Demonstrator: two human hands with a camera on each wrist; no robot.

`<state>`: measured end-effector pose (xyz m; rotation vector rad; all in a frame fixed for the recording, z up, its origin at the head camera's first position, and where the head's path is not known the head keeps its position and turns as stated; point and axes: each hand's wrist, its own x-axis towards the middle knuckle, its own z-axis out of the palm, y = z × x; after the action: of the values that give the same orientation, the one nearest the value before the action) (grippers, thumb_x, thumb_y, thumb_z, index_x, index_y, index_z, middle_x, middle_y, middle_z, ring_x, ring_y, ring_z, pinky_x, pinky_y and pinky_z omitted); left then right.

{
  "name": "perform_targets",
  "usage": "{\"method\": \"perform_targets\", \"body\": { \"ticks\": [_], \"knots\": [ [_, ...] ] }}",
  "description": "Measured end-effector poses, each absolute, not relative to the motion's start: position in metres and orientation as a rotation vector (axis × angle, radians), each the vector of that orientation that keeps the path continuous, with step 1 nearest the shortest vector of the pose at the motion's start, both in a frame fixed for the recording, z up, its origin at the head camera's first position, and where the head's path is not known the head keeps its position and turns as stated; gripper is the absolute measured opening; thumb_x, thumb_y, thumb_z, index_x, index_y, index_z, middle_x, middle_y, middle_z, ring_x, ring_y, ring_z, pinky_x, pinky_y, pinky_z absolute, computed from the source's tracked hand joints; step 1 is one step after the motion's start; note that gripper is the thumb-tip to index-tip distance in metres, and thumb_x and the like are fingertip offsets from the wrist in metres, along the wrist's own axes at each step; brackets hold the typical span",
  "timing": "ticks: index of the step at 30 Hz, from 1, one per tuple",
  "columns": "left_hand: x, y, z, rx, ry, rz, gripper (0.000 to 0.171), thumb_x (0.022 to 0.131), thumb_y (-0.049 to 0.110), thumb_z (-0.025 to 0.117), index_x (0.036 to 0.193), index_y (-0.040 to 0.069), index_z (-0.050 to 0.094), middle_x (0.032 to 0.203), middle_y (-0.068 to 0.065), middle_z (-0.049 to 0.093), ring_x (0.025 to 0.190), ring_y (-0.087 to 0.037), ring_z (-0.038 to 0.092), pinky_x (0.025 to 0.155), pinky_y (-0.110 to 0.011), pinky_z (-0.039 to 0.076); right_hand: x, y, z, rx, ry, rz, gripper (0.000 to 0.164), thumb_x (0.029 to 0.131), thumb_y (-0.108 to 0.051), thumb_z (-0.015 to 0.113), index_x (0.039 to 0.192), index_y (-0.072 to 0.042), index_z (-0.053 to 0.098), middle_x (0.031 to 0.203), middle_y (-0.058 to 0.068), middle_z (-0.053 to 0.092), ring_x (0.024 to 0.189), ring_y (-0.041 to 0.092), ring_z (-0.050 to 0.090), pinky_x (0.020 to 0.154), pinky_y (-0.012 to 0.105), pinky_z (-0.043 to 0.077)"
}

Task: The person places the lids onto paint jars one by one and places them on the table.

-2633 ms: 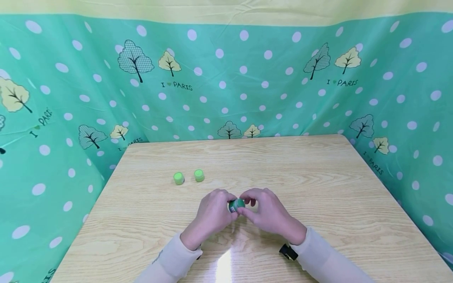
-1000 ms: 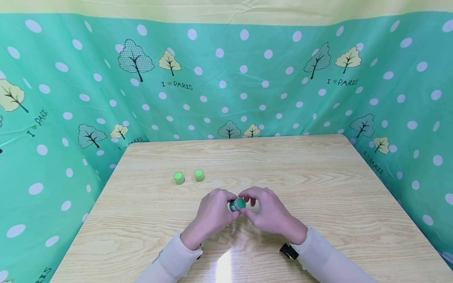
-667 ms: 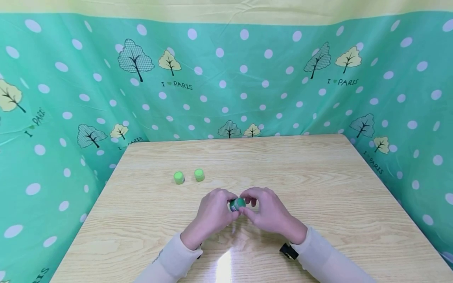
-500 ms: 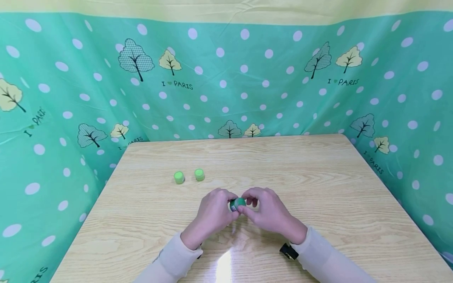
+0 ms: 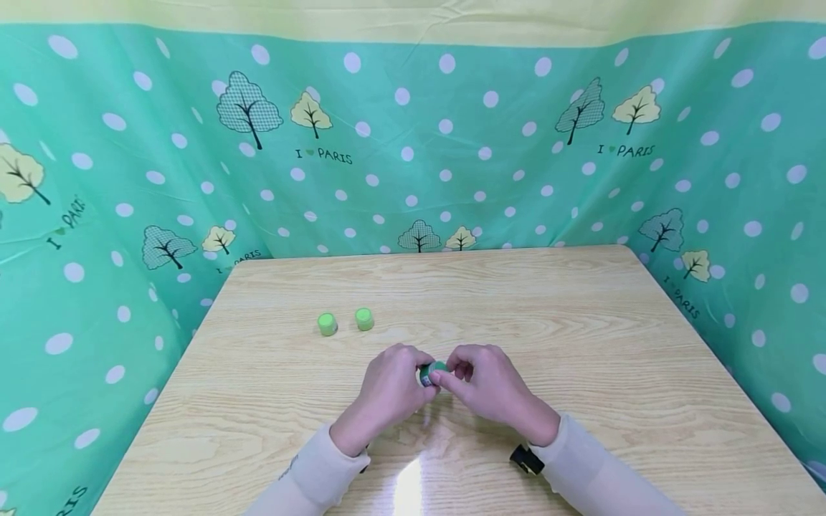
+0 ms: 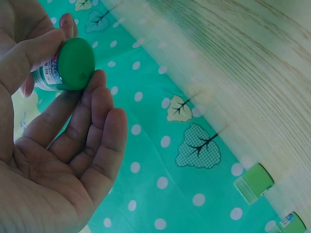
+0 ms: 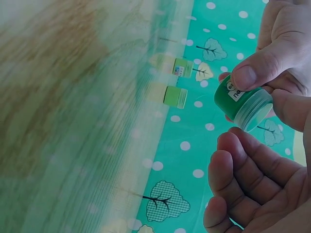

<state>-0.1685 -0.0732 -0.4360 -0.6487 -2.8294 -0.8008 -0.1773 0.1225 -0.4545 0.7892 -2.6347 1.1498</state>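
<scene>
Low over the middle of the table, my left hand [image 5: 389, 381] holds a small green jar [image 5: 424, 375] by its labelled side, the jar tilted sideways. My right hand [image 5: 488, 383] is at the jar's other end, thumb laid across it and fingers curled in close. In the right wrist view the jar [image 7: 229, 99] shows a clear ridged end, touched by the right thumb, while the left thumb presses the label. The left wrist view shows the jar's solid green end [image 6: 78, 63]. Part of the jar is hidden behind the fingers.
Two similar light green jars, one on the left [image 5: 327, 325] and one on the right [image 5: 364, 319], stand on the wooden table [image 5: 529, 308] beyond my left hand. A green dotted curtain [image 5: 445, 172] hangs around the back and sides.
My right thumb has slid left over the jar's end and the right fingers have curled in closer. Earlier, more of that end showed. The left hand and the two standing jars stay put.
</scene>
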Motion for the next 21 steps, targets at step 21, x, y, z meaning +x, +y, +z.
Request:
{"method": "perform_targets", "body": {
  "ticks": [21],
  "knots": [
    [-0.1687,-0.0741,-0.434,-0.645,-2.828,-0.797,0.017,0.074,0.018,0.09,0.089,0.016,0.081,0.08,0.009,0.07,0.073,-0.008,0.056,0.061,-0.024,0.046,-0.1741,0.125,-0.4477,0.792,-2.652,1.153,0.029,0.085,-0.029,0.085,0.106,-0.012,0.074,0.087,-0.004,0.066,0.073,0.016,0.059,0.062,0.025,0.049]
  ]
}}
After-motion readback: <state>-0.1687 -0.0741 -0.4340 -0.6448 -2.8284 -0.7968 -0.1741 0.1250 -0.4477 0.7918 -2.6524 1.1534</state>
